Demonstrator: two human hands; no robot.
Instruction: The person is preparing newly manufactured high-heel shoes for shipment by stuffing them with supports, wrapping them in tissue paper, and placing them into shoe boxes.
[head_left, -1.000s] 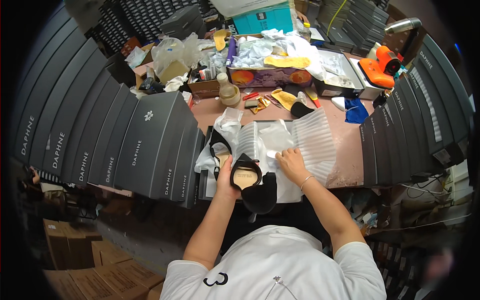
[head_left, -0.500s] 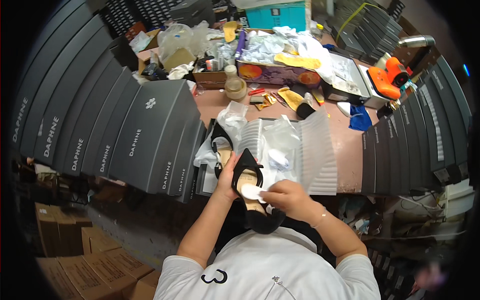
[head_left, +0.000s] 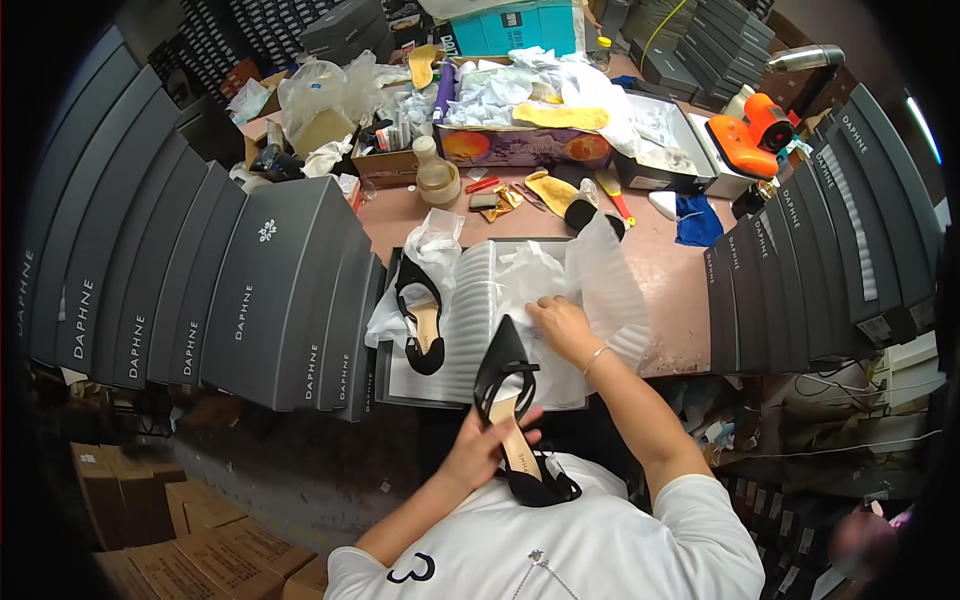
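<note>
My left hand (head_left: 478,452) grips a black pointed slingback shoe (head_left: 503,352) by its middle, near my body, with the toe pointing away from me. Something white shows inside its toe part, above the beige insole. My right hand (head_left: 562,326) reaches over the open shoe box (head_left: 400,385), its fingers closed on white tissue paper (head_left: 528,282); the fingertips are partly hidden. The matching black shoe (head_left: 426,357) lies at the box's left side on crumpled white paper (head_left: 440,232). Ribbed translucent foam sheet (head_left: 474,300) lines the box.
Dark grey shoe boxes (head_left: 270,290) stand in a row at the left, and more boxes (head_left: 790,260) at the right. Behind are a glass bottle (head_left: 436,180), yellow insoles (head_left: 552,192), a paper-filled carton (head_left: 500,146), a blue cloth (head_left: 698,220) and an orange device (head_left: 742,146).
My right hand has left the shoe, where it held a white oval piece, and moved forward to the paper in the box. My left hand has drawn the shoe closer to my body.
</note>
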